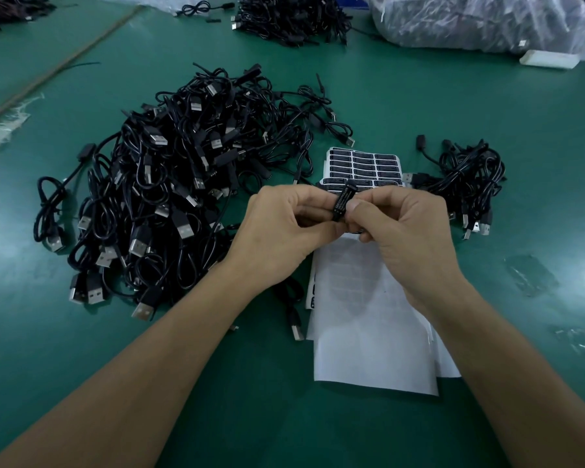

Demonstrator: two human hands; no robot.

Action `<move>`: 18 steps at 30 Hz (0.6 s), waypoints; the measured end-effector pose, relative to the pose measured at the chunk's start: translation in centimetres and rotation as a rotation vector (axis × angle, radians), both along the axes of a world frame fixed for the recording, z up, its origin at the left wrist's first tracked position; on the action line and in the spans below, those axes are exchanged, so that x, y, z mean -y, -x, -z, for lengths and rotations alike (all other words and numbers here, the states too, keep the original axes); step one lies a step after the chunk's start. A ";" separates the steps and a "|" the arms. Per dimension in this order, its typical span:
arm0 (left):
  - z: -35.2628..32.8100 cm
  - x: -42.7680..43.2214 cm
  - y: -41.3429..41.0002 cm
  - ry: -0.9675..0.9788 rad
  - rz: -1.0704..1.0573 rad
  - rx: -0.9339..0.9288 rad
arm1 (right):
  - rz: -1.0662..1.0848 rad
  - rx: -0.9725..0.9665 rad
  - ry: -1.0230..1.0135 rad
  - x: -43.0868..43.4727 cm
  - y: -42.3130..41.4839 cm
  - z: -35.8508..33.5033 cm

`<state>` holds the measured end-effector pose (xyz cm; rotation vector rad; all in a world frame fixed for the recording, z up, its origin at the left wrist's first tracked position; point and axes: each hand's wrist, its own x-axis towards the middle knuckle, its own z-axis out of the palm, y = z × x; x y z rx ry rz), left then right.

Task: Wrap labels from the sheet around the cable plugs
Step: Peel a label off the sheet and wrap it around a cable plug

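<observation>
Both hands meet above the label sheet and hold one small black cable plug (342, 201) with a black printed label on it. My left hand (284, 228) pinches the plug's lower end between thumb and fingers. My right hand (402, 231) pinches the plug from the right, thumb pressed on the label. The label sheet (363, 165) lies just beyond the hands, with rows of black labels; its near part (368, 315) is bare white backing. The plug's cable (293, 309) hangs down below my left wrist, ending in a USB connector.
A big heap of black USB cables (169, 197) covers the green table (487, 106) to the left. A smaller bundle of cables (466, 184) lies to the right of the sheet. More cable piles (291, 18) and a clear plastic bag (480, 21) sit at the far edge.
</observation>
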<state>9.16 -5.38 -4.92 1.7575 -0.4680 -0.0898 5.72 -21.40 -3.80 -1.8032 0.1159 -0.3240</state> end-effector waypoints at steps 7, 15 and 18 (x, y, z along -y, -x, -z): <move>-0.1 0.0 0.0 0.003 -0.003 -0.011 | 0.004 0.015 0.007 -0.1 0.0 0.1; -0.1 0.0 0.0 0.004 0.004 -0.015 | 0.022 0.016 0.009 0.0 0.0 0.2; -0.2 0.0 0.1 0.007 0.012 -0.006 | 0.029 0.015 0.011 -0.1 0.0 0.2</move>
